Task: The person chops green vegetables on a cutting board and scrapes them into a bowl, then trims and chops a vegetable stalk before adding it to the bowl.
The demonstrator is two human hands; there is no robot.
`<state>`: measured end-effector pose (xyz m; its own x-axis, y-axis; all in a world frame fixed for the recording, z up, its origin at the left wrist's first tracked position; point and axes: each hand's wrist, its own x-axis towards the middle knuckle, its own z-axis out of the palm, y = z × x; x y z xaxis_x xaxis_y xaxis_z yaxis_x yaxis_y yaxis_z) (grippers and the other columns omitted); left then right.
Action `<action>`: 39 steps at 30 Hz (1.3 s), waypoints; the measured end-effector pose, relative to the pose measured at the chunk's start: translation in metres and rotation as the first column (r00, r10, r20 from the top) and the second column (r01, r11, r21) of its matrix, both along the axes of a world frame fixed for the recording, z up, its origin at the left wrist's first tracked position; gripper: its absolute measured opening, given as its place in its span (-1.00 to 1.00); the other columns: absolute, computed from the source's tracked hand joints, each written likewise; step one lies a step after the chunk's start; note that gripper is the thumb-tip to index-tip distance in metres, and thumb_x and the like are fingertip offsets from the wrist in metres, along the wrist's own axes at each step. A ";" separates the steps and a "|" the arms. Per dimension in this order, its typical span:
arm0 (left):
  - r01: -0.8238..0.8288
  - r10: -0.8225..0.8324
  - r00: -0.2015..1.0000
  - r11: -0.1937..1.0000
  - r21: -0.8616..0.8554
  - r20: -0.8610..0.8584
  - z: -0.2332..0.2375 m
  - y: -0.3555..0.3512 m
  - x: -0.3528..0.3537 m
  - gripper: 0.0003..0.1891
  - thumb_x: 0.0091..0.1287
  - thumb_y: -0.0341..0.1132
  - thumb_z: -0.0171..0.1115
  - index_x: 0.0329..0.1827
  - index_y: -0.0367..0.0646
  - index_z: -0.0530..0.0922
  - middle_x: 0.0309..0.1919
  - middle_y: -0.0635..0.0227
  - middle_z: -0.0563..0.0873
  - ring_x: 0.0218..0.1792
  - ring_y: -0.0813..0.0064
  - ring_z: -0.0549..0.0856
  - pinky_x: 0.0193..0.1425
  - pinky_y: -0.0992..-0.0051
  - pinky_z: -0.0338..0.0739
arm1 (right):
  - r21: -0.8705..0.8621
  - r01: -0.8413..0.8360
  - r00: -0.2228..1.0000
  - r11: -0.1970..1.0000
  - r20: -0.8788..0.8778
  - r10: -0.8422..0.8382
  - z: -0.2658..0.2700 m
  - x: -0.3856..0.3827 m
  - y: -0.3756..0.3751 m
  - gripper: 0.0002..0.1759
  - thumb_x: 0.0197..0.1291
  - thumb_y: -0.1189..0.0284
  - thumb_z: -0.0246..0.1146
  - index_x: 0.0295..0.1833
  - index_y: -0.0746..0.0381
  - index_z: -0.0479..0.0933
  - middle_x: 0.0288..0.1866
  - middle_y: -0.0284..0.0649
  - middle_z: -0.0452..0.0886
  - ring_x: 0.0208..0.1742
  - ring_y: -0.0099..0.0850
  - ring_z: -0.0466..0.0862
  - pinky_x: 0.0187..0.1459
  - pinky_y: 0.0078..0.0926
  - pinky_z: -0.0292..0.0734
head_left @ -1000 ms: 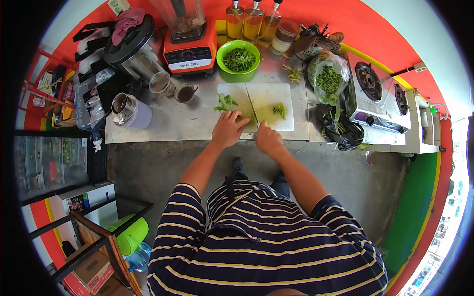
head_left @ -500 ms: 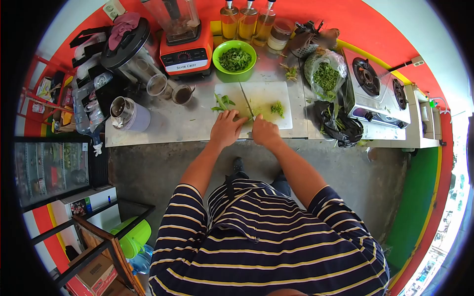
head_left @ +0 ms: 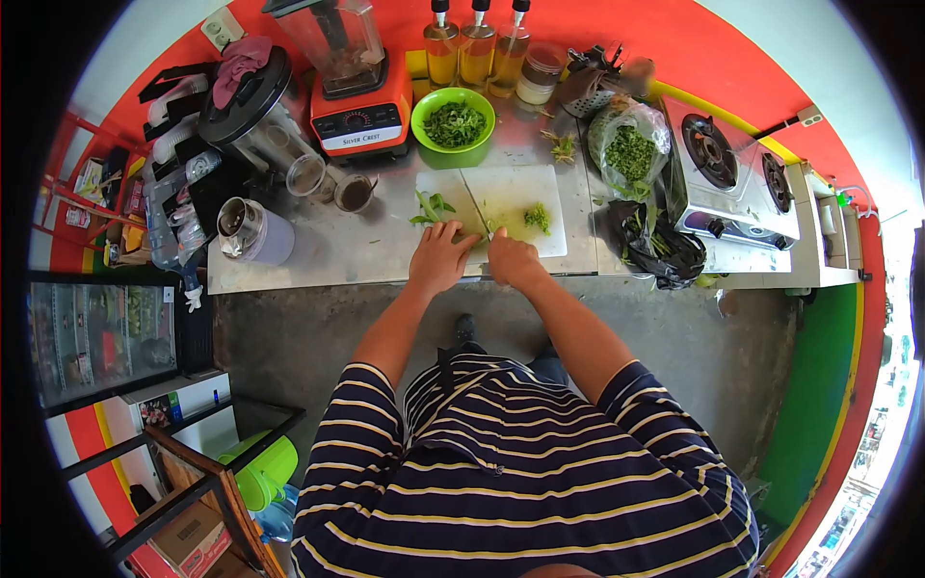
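Note:
A white cutting board lies near the counter's front edge. My right hand is closed around the handle of a knife, its blade pointing away from me across the board. To the left of the blade, my left hand rests on the board with bent fingers on leafy greens. The leaves stick out past those fingers; any part beneath them is hidden. A small heap of chopped greens sits on the board right of the knife.
Behind the board stand a green bowl of leaves, a red blender and oil bottles. To the right are a plastic bag of greens, a black bag and a gas stove. Cups stand left.
The view has shifted slightly. The knife tip has swung a little to the left, while both hands stay in nearly the same places on the board.

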<state>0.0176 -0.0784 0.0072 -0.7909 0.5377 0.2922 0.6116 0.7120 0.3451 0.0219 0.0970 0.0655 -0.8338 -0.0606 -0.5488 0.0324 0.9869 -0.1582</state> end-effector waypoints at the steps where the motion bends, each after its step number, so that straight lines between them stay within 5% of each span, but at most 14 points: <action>1: 0.001 -0.001 1.000 1.000 0.002 -0.003 0.000 0.001 -0.001 -0.68 0.31 -0.31 0.27 0.13 0.13 0.68 0.02 0.29 0.54 0.07 0.18 0.51 0.15 0.18 0.44 | 0.059 -0.084 0.996 0.995 0.045 0.082 0.007 -0.004 0.000 -0.53 0.28 0.41 0.25 0.19 0.43 0.31 0.00 0.10 0.75 0.07 -0.09 0.79 0.09 -0.18 0.68; 11: -0.020 0.021 0.999 0.999 0.049 -0.036 -0.003 0.002 -0.001 -0.73 0.35 -0.30 0.23 0.10 0.05 0.63 0.01 0.27 0.55 0.07 0.15 0.51 0.14 0.15 0.43 | 0.011 0.028 0.998 1.000 -0.056 -0.027 -0.016 0.025 -0.008 -0.53 0.22 0.44 0.30 0.15 0.41 0.34 -0.02 0.08 0.76 0.08 -0.09 0.78 0.08 -0.20 0.68; 17: 0.004 -0.004 1.000 1.000 -0.001 -0.011 0.002 0.001 0.002 -0.76 0.33 -0.29 0.25 0.05 0.03 0.65 0.00 0.25 0.56 0.05 0.13 0.53 0.13 0.14 0.44 | 0.053 -0.100 0.994 0.994 -0.044 0.102 0.006 0.004 0.001 -0.61 0.27 0.41 0.25 0.09 0.39 0.36 -0.06 0.11 0.76 0.03 -0.08 0.80 0.03 -0.18 0.69; 22: 0.017 -0.015 0.999 0.998 0.053 -0.041 0.000 0.002 0.000 -0.75 0.29 -0.30 0.28 0.04 0.03 0.65 -0.01 0.24 0.55 0.05 0.12 0.53 0.10 0.14 0.45 | 0.000 0.079 0.991 0.997 -0.104 -0.079 -0.019 0.037 -0.011 -0.56 0.22 0.46 0.29 0.14 0.40 0.34 -0.08 0.08 0.77 0.00 -0.07 0.81 -0.01 -0.19 0.70; 29: 0.013 -0.011 0.998 0.999 0.032 -0.057 -0.002 0.002 0.001 -0.76 0.28 -0.31 0.29 0.01 0.03 0.65 -0.03 0.23 0.56 0.02 0.11 0.54 0.07 0.13 0.46 | 0.049 -0.075 0.990 0.996 -0.116 0.081 -0.011 0.007 -0.008 -0.60 0.23 0.44 0.29 0.11 0.37 0.36 -0.14 0.02 0.78 -0.04 -0.12 0.82 -0.05 -0.21 0.71; 39: 0.006 -0.002 0.997 0.998 0.066 -0.074 -0.001 0.003 0.001 -0.73 0.27 -0.30 0.28 0.04 0.05 0.64 -0.05 0.28 0.54 0.03 0.18 0.54 0.07 0.18 0.46 | -0.002 0.031 0.981 1.000 -0.193 -0.031 -0.029 0.026 -0.017 -0.66 0.28 0.40 0.26 0.05 0.37 0.40 -0.17 -0.01 0.79 -0.10 -0.14 0.84 -0.08 -0.28 0.73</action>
